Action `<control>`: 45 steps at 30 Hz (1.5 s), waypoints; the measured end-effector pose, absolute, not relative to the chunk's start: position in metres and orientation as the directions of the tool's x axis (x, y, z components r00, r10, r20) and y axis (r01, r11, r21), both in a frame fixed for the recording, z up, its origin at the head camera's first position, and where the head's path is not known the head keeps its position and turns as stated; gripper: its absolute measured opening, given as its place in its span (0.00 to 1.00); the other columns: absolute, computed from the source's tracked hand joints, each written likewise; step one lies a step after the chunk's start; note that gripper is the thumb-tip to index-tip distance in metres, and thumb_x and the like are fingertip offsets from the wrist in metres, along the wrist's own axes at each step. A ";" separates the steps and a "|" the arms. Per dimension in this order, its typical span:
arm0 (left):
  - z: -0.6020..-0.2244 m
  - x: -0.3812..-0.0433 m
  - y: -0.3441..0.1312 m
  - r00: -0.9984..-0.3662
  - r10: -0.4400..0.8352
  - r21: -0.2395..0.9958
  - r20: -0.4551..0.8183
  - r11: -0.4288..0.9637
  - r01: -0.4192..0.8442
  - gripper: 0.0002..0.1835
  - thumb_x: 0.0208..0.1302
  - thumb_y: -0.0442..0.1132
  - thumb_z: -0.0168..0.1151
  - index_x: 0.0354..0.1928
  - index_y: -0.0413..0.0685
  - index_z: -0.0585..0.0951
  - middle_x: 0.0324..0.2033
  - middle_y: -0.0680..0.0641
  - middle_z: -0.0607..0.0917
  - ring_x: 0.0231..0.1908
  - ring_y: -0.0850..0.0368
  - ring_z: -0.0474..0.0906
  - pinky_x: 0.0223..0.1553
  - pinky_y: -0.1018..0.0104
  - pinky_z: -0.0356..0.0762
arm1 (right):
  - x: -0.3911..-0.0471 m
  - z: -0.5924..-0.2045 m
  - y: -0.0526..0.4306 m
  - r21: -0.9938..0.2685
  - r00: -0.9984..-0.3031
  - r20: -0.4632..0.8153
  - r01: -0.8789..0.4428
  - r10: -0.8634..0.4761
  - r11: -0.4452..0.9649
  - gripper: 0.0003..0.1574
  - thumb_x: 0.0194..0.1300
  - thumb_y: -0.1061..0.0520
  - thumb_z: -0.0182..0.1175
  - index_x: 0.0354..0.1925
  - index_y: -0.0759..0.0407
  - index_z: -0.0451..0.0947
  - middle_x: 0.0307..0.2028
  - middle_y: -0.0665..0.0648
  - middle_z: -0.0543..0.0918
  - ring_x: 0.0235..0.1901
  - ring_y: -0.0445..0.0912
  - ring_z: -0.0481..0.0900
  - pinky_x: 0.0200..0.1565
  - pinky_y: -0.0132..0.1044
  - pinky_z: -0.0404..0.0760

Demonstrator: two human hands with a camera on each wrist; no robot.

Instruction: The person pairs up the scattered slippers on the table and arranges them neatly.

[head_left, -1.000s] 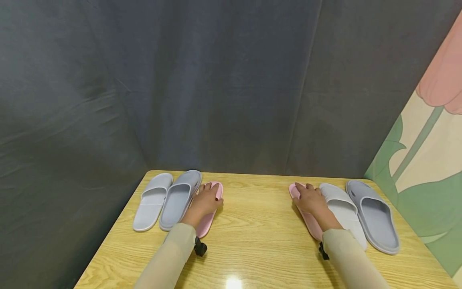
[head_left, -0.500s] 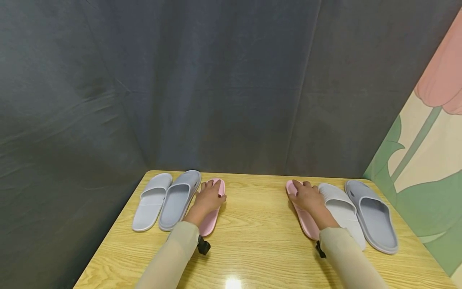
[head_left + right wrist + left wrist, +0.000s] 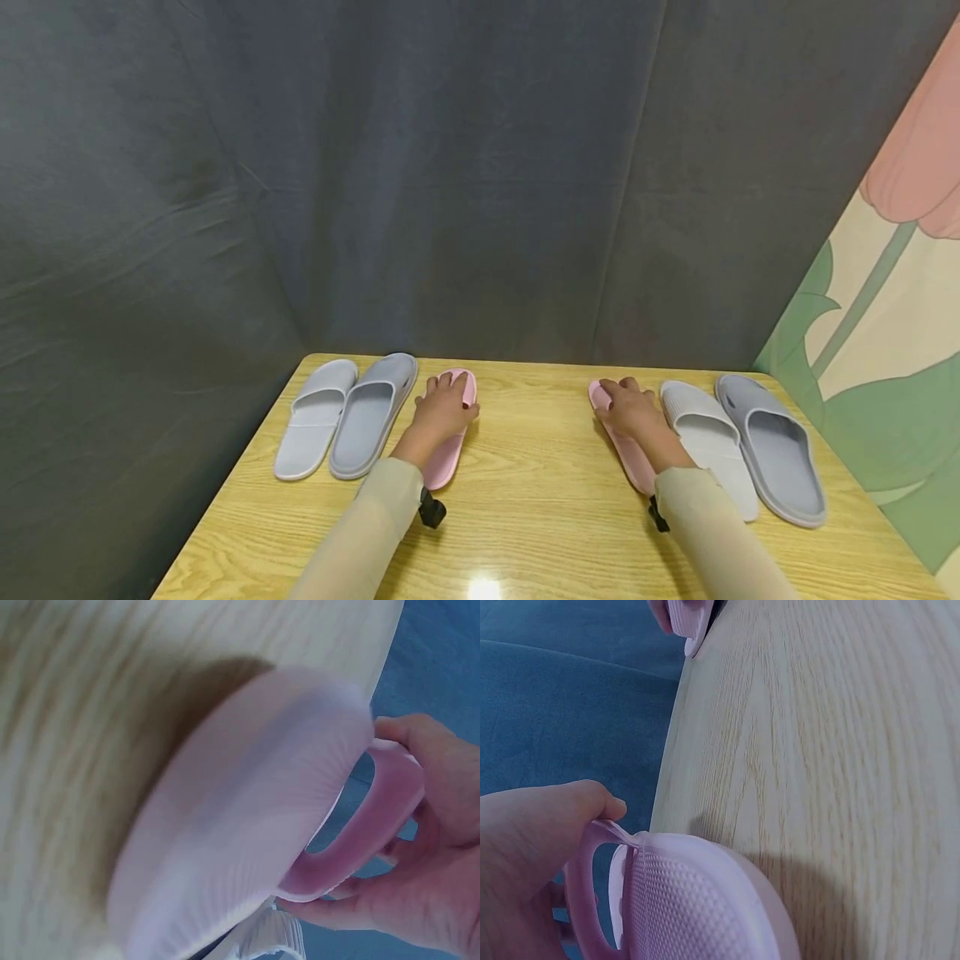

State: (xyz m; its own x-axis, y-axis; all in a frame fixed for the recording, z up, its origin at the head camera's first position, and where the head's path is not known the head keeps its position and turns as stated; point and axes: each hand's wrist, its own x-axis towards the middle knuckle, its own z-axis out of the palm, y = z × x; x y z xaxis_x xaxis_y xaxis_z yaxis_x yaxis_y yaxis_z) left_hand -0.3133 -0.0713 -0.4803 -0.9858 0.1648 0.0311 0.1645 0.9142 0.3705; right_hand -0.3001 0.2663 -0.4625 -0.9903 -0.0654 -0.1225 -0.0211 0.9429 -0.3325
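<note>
My left hand (image 3: 442, 410) grips a pink slipper (image 3: 446, 463) by its strap from above, fingers spread over the front. In the left wrist view the thumb lies at the strap's edge, and the textured footbed of this pink slipper (image 3: 697, 900) shows close over the wood. Across from it, my right hand (image 3: 632, 412) holds the matching pink slipper (image 3: 636, 467) the same way. The right wrist view shows that slipper's side (image 3: 225, 817) tilted, a shadow beside it, with thumb and fingers around the strap. Most of both straps is hidden under the hands in the head view.
On the wooden table (image 3: 525, 492), a white slipper (image 3: 309, 433) and a blue-grey slipper (image 3: 363, 425) lie at left. Another white slipper (image 3: 712, 446) and a blue-grey slipper (image 3: 783, 450) lie at right. A dark curtain (image 3: 480, 183) hangs behind; a painted wall (image 3: 885, 375) borders the right.
Both hands have moved inward with the pink slippers, the left one to the right and the right one to the left. The white and blue-grey slippers have stayed put.
</note>
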 end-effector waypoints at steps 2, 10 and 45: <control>-0.481 -0.314 -0.071 -0.986 0.161 0.369 0.031 0.915 0.161 0.38 0.69 0.56 0.60 0.77 0.51 0.64 0.73 0.39 0.65 0.73 0.37 0.56 0.63 0.29 0.62 | -0.300 -0.463 0.267 -0.348 -0.989 -0.124 -0.027 -0.075 0.937 0.42 0.68 0.52 0.58 0.75 0.63 0.59 0.66 0.77 0.61 0.60 0.81 0.61 0.58 0.71 0.66; -0.479 -0.314 -0.069 -0.988 0.154 0.377 0.029 0.913 0.153 0.38 0.69 0.55 0.60 0.77 0.51 0.64 0.73 0.38 0.64 0.73 0.36 0.56 0.63 0.29 0.62 | -0.308 -0.466 0.267 -0.335 -0.994 -0.092 -0.021 -0.055 0.942 0.43 0.67 0.51 0.56 0.76 0.62 0.59 0.66 0.78 0.61 0.62 0.79 0.61 0.60 0.70 0.63; -0.469 -0.319 -0.051 -0.986 0.167 0.397 0.025 0.903 0.163 0.38 0.69 0.55 0.60 0.77 0.49 0.64 0.72 0.38 0.65 0.71 0.36 0.59 0.62 0.29 0.63 | -0.313 -0.455 0.248 -0.353 -0.999 -0.039 0.042 0.031 0.935 0.43 0.67 0.46 0.57 0.76 0.56 0.61 0.70 0.74 0.58 0.62 0.79 0.60 0.51 0.75 0.70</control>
